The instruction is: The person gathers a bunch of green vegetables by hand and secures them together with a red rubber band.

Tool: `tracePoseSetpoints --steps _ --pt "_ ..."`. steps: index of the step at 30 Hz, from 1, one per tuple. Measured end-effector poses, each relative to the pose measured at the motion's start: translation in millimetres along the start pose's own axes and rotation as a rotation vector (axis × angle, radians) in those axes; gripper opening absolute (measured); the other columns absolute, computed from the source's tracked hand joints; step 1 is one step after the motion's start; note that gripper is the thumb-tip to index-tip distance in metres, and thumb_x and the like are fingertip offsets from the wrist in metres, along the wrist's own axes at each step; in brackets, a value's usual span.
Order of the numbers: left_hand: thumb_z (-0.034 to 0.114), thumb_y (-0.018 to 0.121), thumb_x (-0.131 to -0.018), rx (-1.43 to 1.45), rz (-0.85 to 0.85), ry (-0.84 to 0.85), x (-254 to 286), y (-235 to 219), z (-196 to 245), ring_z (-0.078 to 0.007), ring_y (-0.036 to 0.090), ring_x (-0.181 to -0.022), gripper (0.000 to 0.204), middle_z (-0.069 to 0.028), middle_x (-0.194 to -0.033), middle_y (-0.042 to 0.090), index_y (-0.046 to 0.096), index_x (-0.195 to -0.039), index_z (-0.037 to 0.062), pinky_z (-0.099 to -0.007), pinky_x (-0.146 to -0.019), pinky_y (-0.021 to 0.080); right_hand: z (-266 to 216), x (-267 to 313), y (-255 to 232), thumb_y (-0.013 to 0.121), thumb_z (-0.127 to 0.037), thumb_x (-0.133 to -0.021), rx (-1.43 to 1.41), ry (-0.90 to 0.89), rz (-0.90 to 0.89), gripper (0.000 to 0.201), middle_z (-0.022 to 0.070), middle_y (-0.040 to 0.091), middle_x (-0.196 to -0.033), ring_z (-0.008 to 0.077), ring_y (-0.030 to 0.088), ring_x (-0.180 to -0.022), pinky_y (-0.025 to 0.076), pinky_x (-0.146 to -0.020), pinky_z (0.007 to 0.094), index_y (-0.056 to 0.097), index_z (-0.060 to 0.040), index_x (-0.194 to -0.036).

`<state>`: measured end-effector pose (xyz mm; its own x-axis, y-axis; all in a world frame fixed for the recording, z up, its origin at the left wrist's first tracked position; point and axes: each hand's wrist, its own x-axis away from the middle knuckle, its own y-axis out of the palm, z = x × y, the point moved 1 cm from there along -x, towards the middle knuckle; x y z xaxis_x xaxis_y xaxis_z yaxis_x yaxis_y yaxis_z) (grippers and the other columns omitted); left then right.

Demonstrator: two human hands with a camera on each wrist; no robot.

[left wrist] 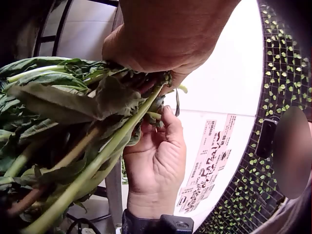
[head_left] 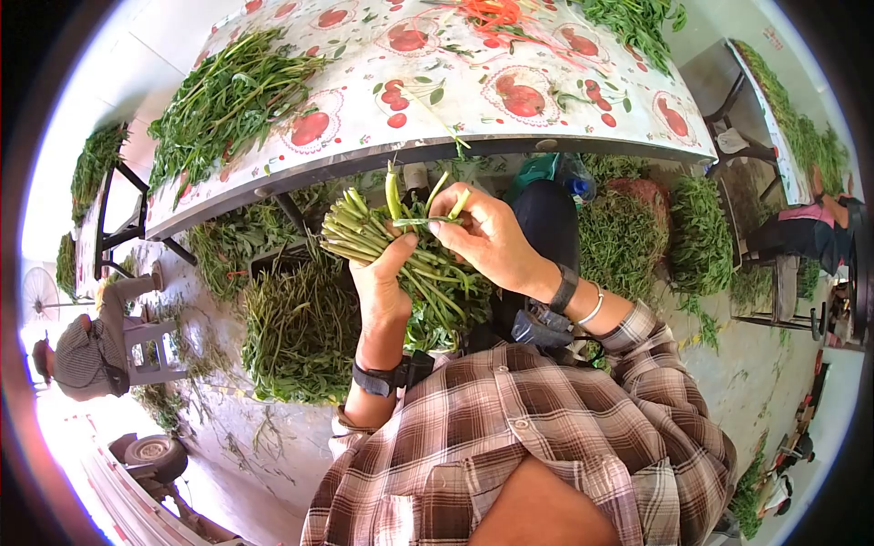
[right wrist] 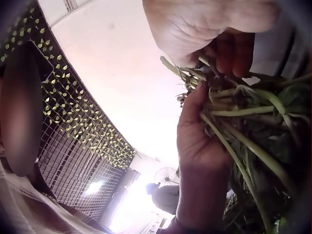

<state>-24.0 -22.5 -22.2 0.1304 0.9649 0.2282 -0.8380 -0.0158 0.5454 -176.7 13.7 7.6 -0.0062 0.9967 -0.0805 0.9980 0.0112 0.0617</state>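
A thick bunch of leafy green stems (head_left: 350,227) is gripped by my left hand (head_left: 382,284), cut ends up and leaves below. The thumb lies across the stems near their ends. Right beside it, my right hand (head_left: 496,241) pinches a narrow green strip (head_left: 417,221) between thumb and fingertips, and pale stem ends (head_left: 460,204) stick out past its fingers. In the left wrist view, broad leaves (left wrist: 73,100) of the bunch hang below the left hand. The right wrist view has both hands meeting at the stems (right wrist: 253,112), with some fingers hidden behind them.
A table (head_left: 355,109) with a fruit-patterned cover stands ahead, bearing a heap of greens (head_left: 232,100) and red-orange strips (head_left: 496,14). Piled greens (head_left: 296,337) sit low at the left, more greens (head_left: 619,232) at the right. A person (head_left: 86,355) sits by a stool (head_left: 150,350).
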Motion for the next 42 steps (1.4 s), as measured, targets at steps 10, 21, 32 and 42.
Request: tracePoseSetpoints --steps 10,21,32,42 --pt "-0.005 0.07 -0.069 -0.058 -0.01 -0.004 3 1 -3 -0.013 0.057 -0.079 0.028 -0.0012 -0.087 0.059 0.059 -0.093 0.0036 -0.0283 -0.076 0.047 4 -2 0 0.059 -0.003 -0.09 -0.064 -0.011 -0.015 0.013 -0.0028 0.052 -0.087 0.0011 0.047 -0.068 0.041 -0.058 0.0172 0.058 -0.0021 -0.104" --pt "-0.005 0.07 -0.07 -0.06 -0.037 -0.021 6 3 -7 -0.0123 0.057 -0.077 0.025 -0.0007 -0.086 0.059 0.059 -0.091 0.0034 -0.0276 -0.075 0.047 1 -3 -1 0.061 0.003 -0.084 0.039 -0.083 0.018 0.016 0.0004 0.053 -0.089 0.0049 0.05 -0.077 0.043 -0.067 0.0217 0.061 0.0005 -0.1" --pt "-0.006 0.072 -0.069 -0.104 -0.044 -0.04 7 4 -5 -0.0132 0.059 -0.077 0.024 -0.0019 -0.083 0.062 0.062 -0.088 0.0026 -0.0275 -0.075 0.047 0 -3 -5 0.059 0.002 -0.087 -0.069 -0.057 0.107 0.022 -0.0022 0.059 -0.089 -0.0012 0.049 -0.069 0.04 -0.057 0.0157 0.059 -0.0029 -0.109" --pt "-0.006 0.071 -0.069 -0.141 -0.073 -0.031 9 8 -5 -0.0111 0.057 -0.075 0.023 -0.0004 -0.083 0.061 0.061 -0.088 0.0029 -0.0263 -0.072 0.046 -4 -4 -6 0.059 -0.004 -0.089 0.005 -0.015 0.09 0.02 -0.0044 0.056 -0.083 -0.0015 0.046 -0.064 0.04 -0.055 0.0156 0.058 -0.0025 -0.109"
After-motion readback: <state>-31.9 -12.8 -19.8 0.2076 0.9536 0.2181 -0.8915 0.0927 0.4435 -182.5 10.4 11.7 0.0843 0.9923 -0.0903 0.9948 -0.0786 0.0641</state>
